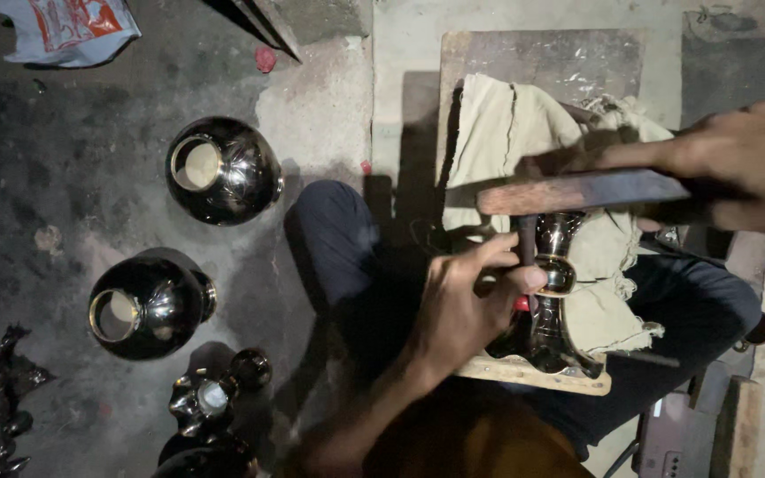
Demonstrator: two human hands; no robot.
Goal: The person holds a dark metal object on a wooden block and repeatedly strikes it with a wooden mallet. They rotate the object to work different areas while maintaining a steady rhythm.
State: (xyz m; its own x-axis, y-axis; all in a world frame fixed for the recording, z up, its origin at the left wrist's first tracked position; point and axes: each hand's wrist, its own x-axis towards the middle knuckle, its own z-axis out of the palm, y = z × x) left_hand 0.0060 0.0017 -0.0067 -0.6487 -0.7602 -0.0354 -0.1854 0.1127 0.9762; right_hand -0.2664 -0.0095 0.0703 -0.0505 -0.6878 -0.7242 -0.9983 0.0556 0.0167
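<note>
Gripping a thin dark punch [525, 241] between thumb and fingers, the left hand [467, 305] is closed around the tool and holds it upright against a polished metal vessel [552, 301]. Its forearm enters from the lower edge and angles up to the right, with the wrist bent slightly inward. The right hand [750, 164] enters from the right edge, fingers wrapped shut on the wooden handle of a hammer [582, 190], which lies nearly level above the punch. The vessel rests on its side across a wooden block [533, 372] on the person's lap, against a beige cloth [524, 133]. On the floor to the left, well apart, stand two round dark metal pots [223, 168], openings facing the camera.
</note>
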